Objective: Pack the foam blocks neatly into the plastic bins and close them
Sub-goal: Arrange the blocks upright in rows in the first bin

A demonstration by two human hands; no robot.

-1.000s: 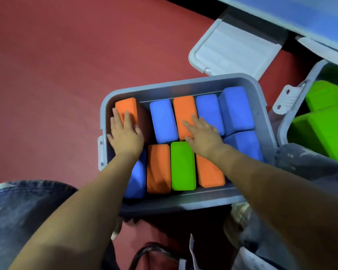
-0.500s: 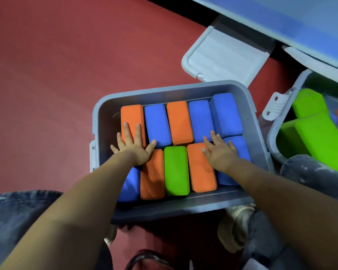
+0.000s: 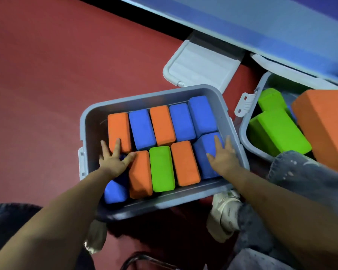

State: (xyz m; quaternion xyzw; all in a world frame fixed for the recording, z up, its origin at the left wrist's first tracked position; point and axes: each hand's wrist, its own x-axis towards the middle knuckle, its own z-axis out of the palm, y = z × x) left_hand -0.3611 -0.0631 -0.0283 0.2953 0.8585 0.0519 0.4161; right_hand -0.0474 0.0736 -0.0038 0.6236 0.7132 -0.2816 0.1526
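Fingers are spread flat on both hands, and nothing is grasped. The left hand (image 3: 113,162) is pressed palm-down at the bin's left end, its fingertips on the far orange block (image 3: 119,131) and its thumb against the near orange block (image 3: 141,174). The right hand (image 3: 223,156) is laid open on the blue block (image 3: 207,152) at the right end, beside the wall of the grey bin (image 3: 90,121). Ten foam blocks are seen packed in two rows inside it, with the lid (image 3: 201,69) lying off behind. Compared with half a second earlier, the right hand has been shifted further right, off the orange block (image 3: 184,163).
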